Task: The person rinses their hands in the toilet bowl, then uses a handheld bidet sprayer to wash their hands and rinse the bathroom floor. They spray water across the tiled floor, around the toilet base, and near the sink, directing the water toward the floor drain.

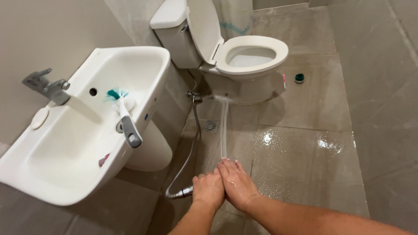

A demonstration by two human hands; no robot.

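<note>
With my left hand [208, 188] clamped on the silver metal spray hose [188, 156] and my right hand [237, 182] flat and open beside it, I spray water toward the white ceramic toilet [244, 52] base.

Head view, steeply down, bathroom floor [305, 130]
</note>
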